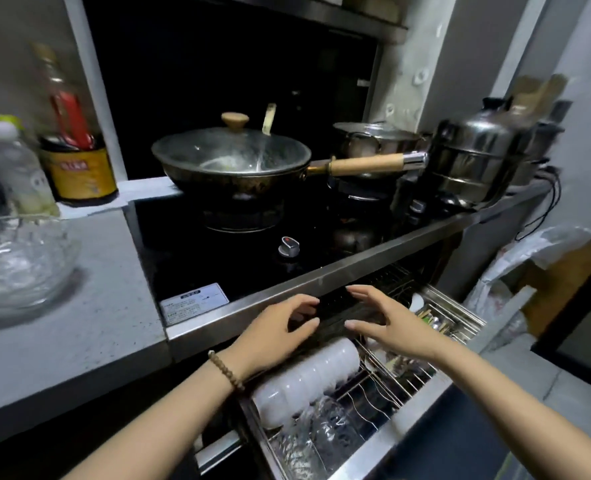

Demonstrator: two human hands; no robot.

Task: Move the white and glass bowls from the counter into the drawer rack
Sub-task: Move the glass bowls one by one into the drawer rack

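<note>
Left hand (280, 330) and right hand (387, 323) hover over the drawer rack (386, 388), fingers loosely spread, holding nothing. White bowls (308, 375) lie stacked beneath; a glass bowl (17, 261) sits far left on the counter (107, 323).

The glass bowl (17, 265) on the counter is running off the left edge and smearing into blur, and the bottles (20, 174) behind it are blurring too, their labels unreadable. The print on the white sticker (194, 303) on the stove is showing too small to read. The drawer rack (401, 427) is disappearing at its far end under the steel counter lip (321, 282), the left hand (280, 327) is covering part of the stacked white bowls (304, 379), and the utensils (436, 322) in the side compartment are blurring together.
</note>
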